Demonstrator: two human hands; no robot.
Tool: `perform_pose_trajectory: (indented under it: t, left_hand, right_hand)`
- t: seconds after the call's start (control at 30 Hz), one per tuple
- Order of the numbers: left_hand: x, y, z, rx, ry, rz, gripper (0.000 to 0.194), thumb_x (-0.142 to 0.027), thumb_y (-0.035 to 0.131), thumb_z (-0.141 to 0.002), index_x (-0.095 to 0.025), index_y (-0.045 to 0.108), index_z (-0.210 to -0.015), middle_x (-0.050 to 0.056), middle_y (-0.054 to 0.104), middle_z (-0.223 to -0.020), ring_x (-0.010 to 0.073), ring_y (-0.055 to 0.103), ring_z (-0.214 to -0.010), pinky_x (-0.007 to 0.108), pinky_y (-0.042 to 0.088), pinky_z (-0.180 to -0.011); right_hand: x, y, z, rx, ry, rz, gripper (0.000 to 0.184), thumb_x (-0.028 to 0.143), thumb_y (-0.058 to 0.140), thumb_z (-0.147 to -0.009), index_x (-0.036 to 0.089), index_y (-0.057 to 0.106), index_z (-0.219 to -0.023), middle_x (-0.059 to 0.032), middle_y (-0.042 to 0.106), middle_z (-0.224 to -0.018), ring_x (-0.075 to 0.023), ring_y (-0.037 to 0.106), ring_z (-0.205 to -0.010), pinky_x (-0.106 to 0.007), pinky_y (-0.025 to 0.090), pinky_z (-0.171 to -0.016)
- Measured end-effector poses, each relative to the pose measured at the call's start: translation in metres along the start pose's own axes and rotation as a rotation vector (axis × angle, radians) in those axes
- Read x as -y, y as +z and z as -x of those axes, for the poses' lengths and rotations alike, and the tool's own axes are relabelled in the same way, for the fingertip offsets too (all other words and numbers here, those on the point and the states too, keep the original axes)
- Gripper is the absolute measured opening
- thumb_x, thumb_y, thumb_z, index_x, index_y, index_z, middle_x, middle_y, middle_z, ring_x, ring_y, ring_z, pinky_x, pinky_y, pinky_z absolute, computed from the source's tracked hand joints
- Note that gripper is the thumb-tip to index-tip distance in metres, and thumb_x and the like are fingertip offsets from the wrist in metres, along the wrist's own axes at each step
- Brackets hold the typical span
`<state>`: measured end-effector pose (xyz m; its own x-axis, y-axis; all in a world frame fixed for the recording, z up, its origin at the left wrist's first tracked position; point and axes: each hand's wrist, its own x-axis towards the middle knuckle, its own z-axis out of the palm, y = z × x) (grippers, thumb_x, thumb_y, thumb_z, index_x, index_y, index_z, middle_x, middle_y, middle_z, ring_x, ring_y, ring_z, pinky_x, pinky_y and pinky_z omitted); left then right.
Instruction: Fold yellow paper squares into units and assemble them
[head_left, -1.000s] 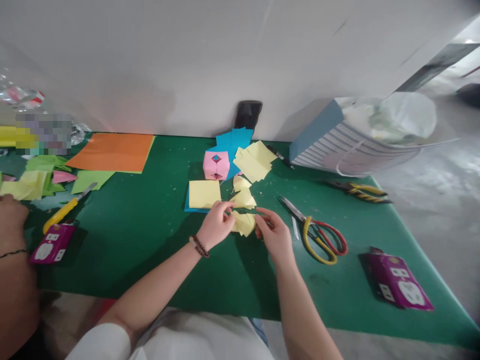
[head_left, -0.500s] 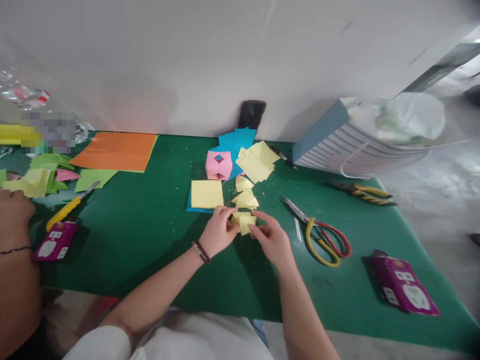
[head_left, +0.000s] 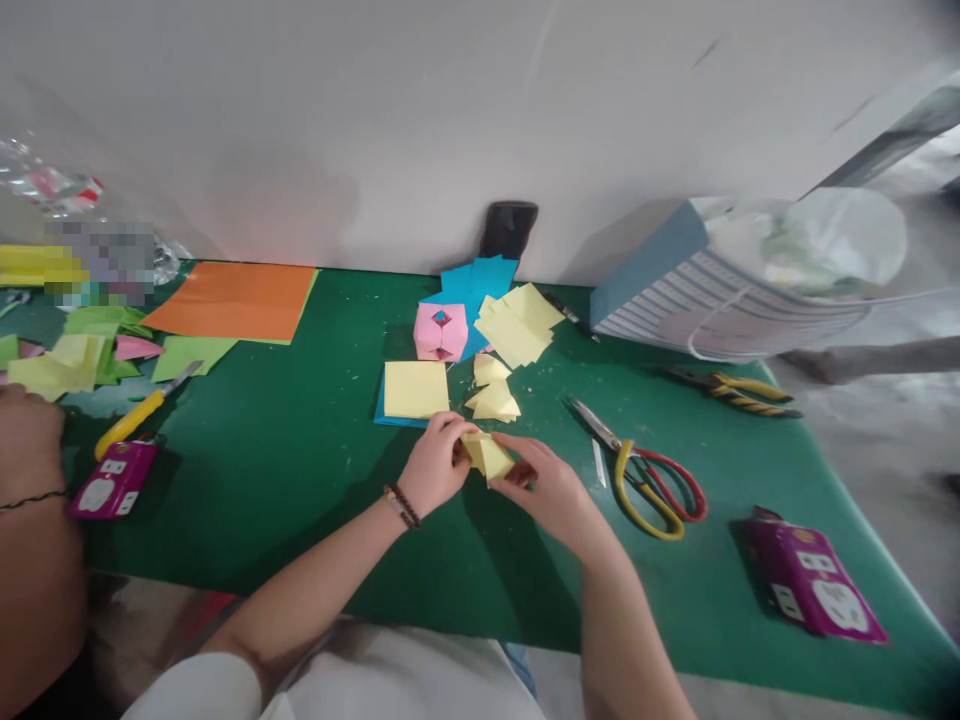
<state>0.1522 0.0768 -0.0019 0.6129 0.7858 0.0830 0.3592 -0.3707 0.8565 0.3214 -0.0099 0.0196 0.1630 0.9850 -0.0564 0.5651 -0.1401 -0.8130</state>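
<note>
A small folded piece of yellow paper [head_left: 489,458] is pinched between my two hands, just above the green table. My left hand [head_left: 436,455] grips its left end, and my right hand [head_left: 541,490] holds its right corner with thumb and fingers. Right beyond my fingers lie several folded yellow paper pieces [head_left: 495,398]. A stack of yellow square paper [head_left: 416,388] rests on blue sheets near my left fingertips. Behind it stands a pink folded-paper cube [head_left: 440,332]. Loose yellow sheets [head_left: 519,325] overlap blue paper [head_left: 480,280] farther back.
Scissors [head_left: 637,470] with red and yellow handles lie to the right, with pliers [head_left: 739,390] and a purple box [head_left: 817,580] beyond. A paper bag [head_left: 675,280] and a phone [head_left: 508,230] stand by the wall. At left are orange paper [head_left: 232,300], a yellow cutter [head_left: 139,420] and another person's hand [head_left: 30,430].
The yellow paper has been turned and now looks pointed at its right end. My right hand has shifted slightly right and down along it; my left hand stays about where it was.
</note>
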Motion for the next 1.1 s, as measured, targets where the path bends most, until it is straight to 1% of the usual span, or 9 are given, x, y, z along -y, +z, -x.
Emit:
perform_pose_trajectory:
  t: [0.13,0.2,0.27,0.33,0.47,0.57,0.67,0.8,1.1]
  left_hand:
    - [-0.002,-0.002,-0.001,0.009,0.012,-0.052,0.037,0.0,0.05,-0.076,-0.019,0.06,-0.107,0.008,0.052,-0.118,0.016,0.062,-0.09,0.033,0.057,-0.084]
    - [-0.003,-0.003,-0.002,0.007,0.003,-0.045,0.039,-0.001,0.05,-0.077,-0.019,0.06,-0.11,0.008,0.053,-0.119,0.015,0.062,-0.087,0.032,0.056,-0.083]
    - [-0.004,-0.004,-0.002,0.004,-0.001,-0.027,0.043,0.001,0.049,-0.076,-0.019,0.059,-0.112,0.008,0.054,-0.118,0.0142,0.062,-0.085,0.032,0.056,-0.082]
    - [-0.004,-0.003,-0.002,-0.006,-0.002,-0.019,0.04,0.001,0.048,-0.077,-0.019,0.06,-0.11,0.007,0.055,-0.115,0.0147,0.062,-0.087,0.032,0.056,-0.083]
    - [-0.003,-0.001,-0.002,-0.027,-0.003,-0.011,0.033,-0.003,0.049,-0.081,-0.018,0.062,-0.107,0.007,0.059,-0.11,0.0166,0.062,-0.091,0.034,0.055,-0.085]
    - [-0.002,-0.001,-0.003,-0.03,0.016,-0.006,0.033,-0.003,0.05,-0.081,-0.02,0.064,-0.106,0.007,0.061,-0.106,0.0173,0.062,-0.094,0.034,0.055,-0.086]
    - [-0.002,-0.002,-0.005,-0.045,0.056,0.013,0.034,-0.002,0.048,-0.082,-0.021,0.066,-0.104,0.006,0.062,-0.103,0.017,0.062,-0.095,0.033,0.054,-0.088]
    - [-0.004,-0.005,-0.01,-0.037,0.072,0.014,0.036,0.0,0.046,-0.081,-0.02,0.067,-0.103,0.006,0.065,-0.102,0.017,0.063,-0.095,0.033,0.053,-0.09]
    - [-0.006,-0.009,-0.028,-0.019,0.006,0.002,0.032,0.002,0.045,-0.079,-0.018,0.069,-0.088,0.004,0.07,-0.094,0.0176,0.065,-0.091,0.034,0.053,-0.089]
  right_hand:
    - [0.002,-0.006,-0.003,-0.075,-0.033,0.107,0.04,0.034,0.065,-0.079,0.025,0.063,-0.118,-0.0071,0.066,-0.104,-0.0135,0.062,-0.062,-0.033,0.058,-0.064]
    - [0.005,-0.007,-0.007,-0.059,-0.054,0.124,0.038,0.034,0.064,-0.08,0.026,0.063,-0.117,-0.0086,0.064,-0.117,-0.0131,0.062,-0.064,-0.034,0.058,-0.065]
    - [0.007,-0.009,-0.01,-0.002,-0.08,0.123,0.036,0.032,0.063,-0.08,0.028,0.064,-0.116,-0.0088,0.056,-0.133,-0.0116,0.062,-0.065,-0.033,0.058,-0.065]
    - [0.007,-0.01,-0.013,0.033,-0.098,0.119,0.034,0.029,0.061,-0.081,0.028,0.064,-0.115,-0.0078,0.05,-0.141,-0.0099,0.062,-0.064,-0.032,0.058,-0.065]
    - [0.003,-0.013,-0.014,0.014,-0.111,0.116,0.03,0.03,0.06,-0.083,0.027,0.065,-0.112,-0.0075,0.057,-0.131,-0.0095,0.061,-0.063,-0.031,0.058,-0.065]
    - [-0.001,-0.013,-0.012,-0.029,-0.132,0.116,0.026,0.034,0.06,-0.084,0.024,0.067,-0.108,-0.0083,0.062,-0.119,-0.0099,0.06,-0.061,-0.031,0.057,-0.063]
    - [-0.003,-0.013,-0.009,-0.065,-0.144,0.111,0.026,0.037,0.06,-0.085,0.023,0.068,-0.106,-0.0089,0.062,-0.114,-0.0096,0.058,-0.059,-0.031,0.057,-0.062]
    - [-0.003,-0.013,-0.009,-0.049,-0.144,0.074,0.028,0.039,0.06,-0.087,0.024,0.067,-0.108,-0.0089,0.062,-0.114,-0.011,0.06,-0.064,-0.031,0.057,-0.066]
    - [-0.007,-0.01,-0.013,-0.003,-0.125,-0.041,0.031,0.04,0.059,-0.087,0.024,0.064,-0.112,-0.007,0.067,-0.104,-0.0145,0.061,-0.073,-0.032,0.056,-0.068]
